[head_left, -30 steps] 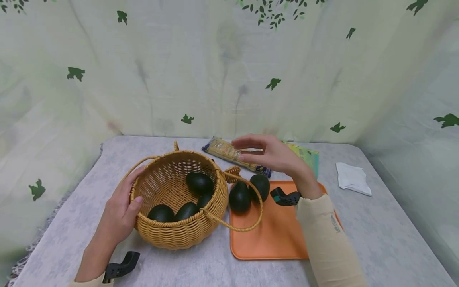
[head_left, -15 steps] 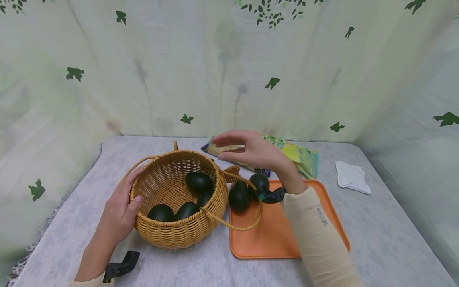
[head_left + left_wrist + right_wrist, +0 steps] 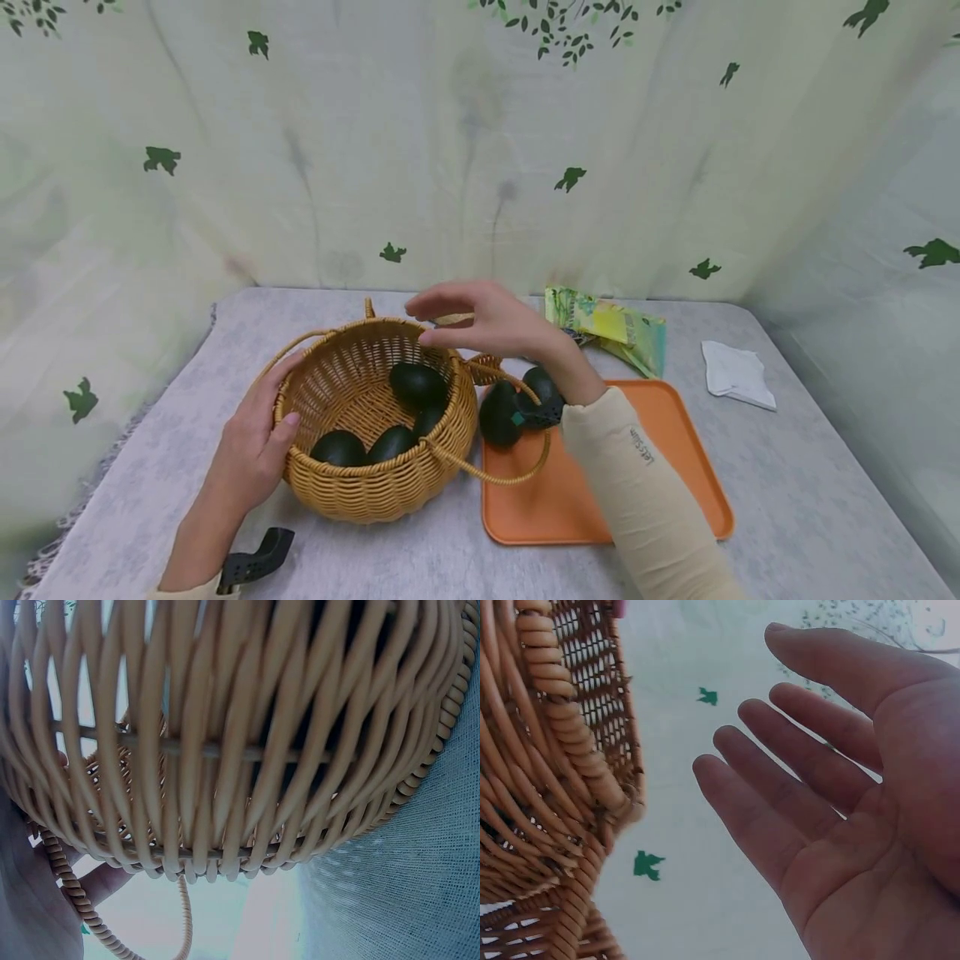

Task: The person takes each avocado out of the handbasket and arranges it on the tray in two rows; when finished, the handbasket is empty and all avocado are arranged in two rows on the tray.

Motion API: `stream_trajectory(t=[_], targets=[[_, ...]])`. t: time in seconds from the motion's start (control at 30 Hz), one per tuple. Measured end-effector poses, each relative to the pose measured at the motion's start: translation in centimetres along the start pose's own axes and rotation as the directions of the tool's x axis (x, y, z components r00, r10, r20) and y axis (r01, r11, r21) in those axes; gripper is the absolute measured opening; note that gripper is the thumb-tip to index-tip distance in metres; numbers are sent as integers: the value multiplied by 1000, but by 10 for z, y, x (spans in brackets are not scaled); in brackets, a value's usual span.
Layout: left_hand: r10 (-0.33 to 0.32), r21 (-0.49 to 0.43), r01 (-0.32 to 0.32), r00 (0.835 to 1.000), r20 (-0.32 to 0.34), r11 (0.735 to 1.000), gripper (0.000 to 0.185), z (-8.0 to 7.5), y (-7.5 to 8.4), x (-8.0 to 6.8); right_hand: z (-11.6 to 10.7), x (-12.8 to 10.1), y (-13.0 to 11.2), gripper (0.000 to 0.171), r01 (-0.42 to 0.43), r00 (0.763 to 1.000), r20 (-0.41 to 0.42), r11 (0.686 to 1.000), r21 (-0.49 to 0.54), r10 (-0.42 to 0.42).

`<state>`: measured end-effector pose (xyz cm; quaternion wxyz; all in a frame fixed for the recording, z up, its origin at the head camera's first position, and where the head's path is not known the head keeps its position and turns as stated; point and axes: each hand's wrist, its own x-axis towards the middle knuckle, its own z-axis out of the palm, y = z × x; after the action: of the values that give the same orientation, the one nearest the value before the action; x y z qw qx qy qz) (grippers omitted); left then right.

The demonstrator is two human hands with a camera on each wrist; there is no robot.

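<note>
My left hand (image 3: 251, 442) grips the left rim of a round wicker basket (image 3: 375, 493), its thumb over the edge. The basket tilts toward me, with several dark green avocados (image 3: 417, 385) inside. My right hand (image 3: 495, 321) hovers over the basket's right far rim with nothing in it; the right wrist view shows its fingers (image 3: 780, 776) extended and apart from the wicker. Two more avocados (image 3: 500, 414) lie on the orange tray (image 3: 547, 508), partly behind the basket handle and the wrist camera. In the left wrist view, weave (image 3: 225, 750) fills most of the picture.
A yellow-green packet (image 3: 611, 325) lies at the back, right of a long noodle-like packet mostly hidden by my right hand. A white folded packet (image 3: 738, 375) is at the far right. The basket's loop handle (image 3: 517, 479) hangs over the tray's left edge.
My right hand has moved left, from above the tray's far side to the basket's right far rim. The left hand and basket have stayed in place.
</note>
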<state>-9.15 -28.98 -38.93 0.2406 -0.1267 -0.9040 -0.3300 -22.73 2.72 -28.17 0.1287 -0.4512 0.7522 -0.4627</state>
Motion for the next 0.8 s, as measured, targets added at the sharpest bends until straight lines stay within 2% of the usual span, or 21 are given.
stream_trajectory(t=[0.17,0.43,0.57,0.8], targets=[[-6,1,6,1000,4,1000,66,0,0,-1,8,9,-1,45,-1,999,50,999,-35,2],[0,1,0,1000,-2,1000,66,1,0,0,20,23,-3,46,-26,994,100,998,-51,31],[5,-5,-5,1000,-8,1000,65,1,-2,0,25,29,-4,48,-29,993,113,995,-91,39],[12,-7,-12,1000,-13,1000,64,1,-2,0,36,42,-2,48,-22,988,153,997,-73,33]])
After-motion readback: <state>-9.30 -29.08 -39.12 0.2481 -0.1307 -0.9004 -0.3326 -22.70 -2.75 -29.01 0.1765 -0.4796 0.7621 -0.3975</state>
